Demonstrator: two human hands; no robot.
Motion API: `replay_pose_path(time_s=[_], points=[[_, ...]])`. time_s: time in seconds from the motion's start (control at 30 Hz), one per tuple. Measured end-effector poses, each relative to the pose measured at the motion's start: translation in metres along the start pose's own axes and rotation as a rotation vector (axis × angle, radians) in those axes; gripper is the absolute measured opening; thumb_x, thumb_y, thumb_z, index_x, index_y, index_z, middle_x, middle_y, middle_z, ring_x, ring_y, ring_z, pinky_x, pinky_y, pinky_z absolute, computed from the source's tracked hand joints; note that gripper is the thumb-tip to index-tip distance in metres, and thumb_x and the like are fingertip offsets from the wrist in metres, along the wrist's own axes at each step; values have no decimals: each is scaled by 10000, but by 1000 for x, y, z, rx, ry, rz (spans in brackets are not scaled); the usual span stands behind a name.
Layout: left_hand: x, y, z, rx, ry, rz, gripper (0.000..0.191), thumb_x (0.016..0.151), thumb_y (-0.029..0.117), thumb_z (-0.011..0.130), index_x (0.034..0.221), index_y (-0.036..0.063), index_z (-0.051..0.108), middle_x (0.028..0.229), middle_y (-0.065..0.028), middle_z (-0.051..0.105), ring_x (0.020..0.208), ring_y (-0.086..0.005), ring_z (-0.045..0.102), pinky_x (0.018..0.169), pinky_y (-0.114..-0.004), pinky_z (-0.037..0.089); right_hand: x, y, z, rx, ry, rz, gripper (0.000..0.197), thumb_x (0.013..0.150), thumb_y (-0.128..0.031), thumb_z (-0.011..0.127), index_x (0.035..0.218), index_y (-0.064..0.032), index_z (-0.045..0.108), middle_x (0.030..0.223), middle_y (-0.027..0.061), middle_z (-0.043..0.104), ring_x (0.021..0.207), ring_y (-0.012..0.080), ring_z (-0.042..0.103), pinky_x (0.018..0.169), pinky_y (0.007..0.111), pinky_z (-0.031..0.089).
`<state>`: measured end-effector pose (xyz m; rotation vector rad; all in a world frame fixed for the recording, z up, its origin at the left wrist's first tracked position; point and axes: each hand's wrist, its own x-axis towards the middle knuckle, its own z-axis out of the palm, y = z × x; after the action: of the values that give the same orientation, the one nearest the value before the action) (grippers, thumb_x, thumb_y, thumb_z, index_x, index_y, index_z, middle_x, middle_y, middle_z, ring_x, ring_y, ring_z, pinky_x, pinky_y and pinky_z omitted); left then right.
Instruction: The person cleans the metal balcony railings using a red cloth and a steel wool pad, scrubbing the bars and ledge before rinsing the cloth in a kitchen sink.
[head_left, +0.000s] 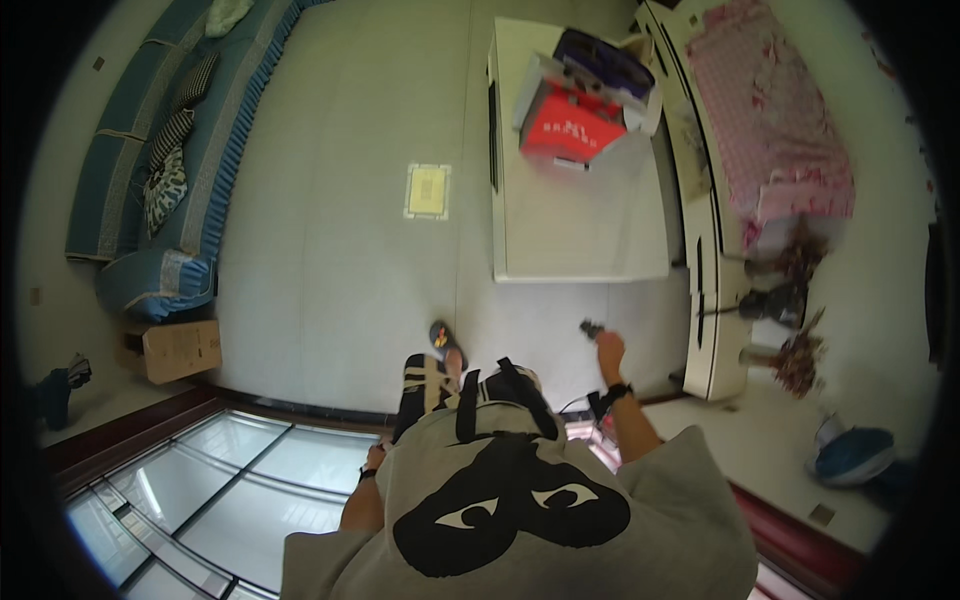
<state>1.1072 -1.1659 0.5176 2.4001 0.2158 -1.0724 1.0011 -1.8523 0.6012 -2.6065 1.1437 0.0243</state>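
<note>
My right hand (610, 349) is stretched forward at the right of my body, its fingers closed on a small dark object (592, 328) whose kind is too blurred to tell. A dark band is around that wrist. On the other side, my left hand (376, 454) hangs low beside my hip; whether it holds anything cannot be made out. Ahead of the right hand stands a white low table (585, 240). On its far part sit a red box (571, 126) with white writing and a purple container (606, 64).
A blue-covered sofa (112, 161) with cushions lines the left side, a cardboard box (182, 351) near its end. Along the right runs a white cabinet (703, 330) bearing a pink cloth (772, 112) and dried flowers (799, 364). A yellow mat or tile (428, 192) marks the floor.
</note>
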Motion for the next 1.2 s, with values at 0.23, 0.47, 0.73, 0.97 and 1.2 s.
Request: replay_pose_path(time_s=[0.23,0.47,0.73,0.97,1.2], points=[[125,197,-171,-149,-17,-209,485,678,210,691,1063,-74,612,1054,-254,663,1024,-390,634,829,-433,517,53,-93,58,183,-317,82,259,836,-177,629,630,-21,616,622,116,629,621,223,676,538,373,509],[369,449,-382,10,213,-31,406,728,159,629,1093,-15,596,969,-219,684,955,-387,649,861,-489,502,313,-256,87,-62,-653,101,196,723,-285,671,637,-113,711,686,145,688,676,335,679,646,450,540],[535,601,-496,-53,415,-72,496,716,212,691,1157,27,556,1067,-222,656,1020,-384,629,904,-432,486,716,-516,35,545,-141,150,242,815,-231,642,785,7,674,638,113,661,619,186,659,588,326,512],[706,736,-567,92,-7,-302,610,714,411,720,1117,-28,587,1121,-247,663,1070,-404,628,865,-451,508,1016,-655,0,835,-44,159,230,852,-223,629,811,1,654,682,62,655,611,153,631,574,291,491],[959,899,-713,297,-175,66,589,737,403,707,1117,-31,592,1135,-260,657,1075,-410,628,861,-462,514,1048,-647,54,829,-35,843,180,782,-164,610,673,-21,623,592,95,611,498,181,592,445,302,481]])
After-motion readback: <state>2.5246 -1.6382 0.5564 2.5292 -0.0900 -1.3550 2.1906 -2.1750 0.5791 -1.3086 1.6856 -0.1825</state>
